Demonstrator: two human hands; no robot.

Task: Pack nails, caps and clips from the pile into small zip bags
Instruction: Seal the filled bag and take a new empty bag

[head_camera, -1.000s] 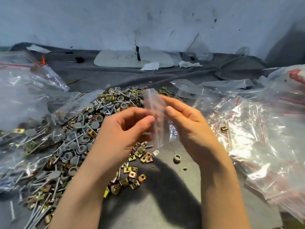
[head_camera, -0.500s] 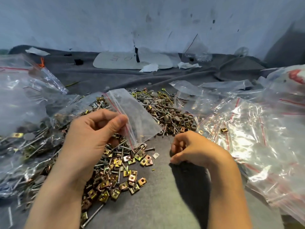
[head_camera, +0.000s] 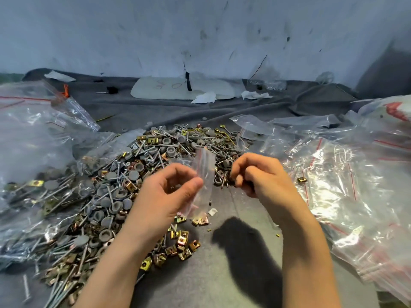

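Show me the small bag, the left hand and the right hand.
small bag (head_camera: 205,167), head view, its clear upper part.
left hand (head_camera: 162,203), head view, middle of the hand.
right hand (head_camera: 263,176), head view, middle of the hand.

You face a dirty white wall (head_camera: 200,30). Below it a grey cloth (head_camera: 222,274) lies spread out. A flat white board (head_camera: 160,90) rests at the back, paper scraps (head_camera: 204,97) touch it, and a black block (head_camera: 111,90) sits left of it.
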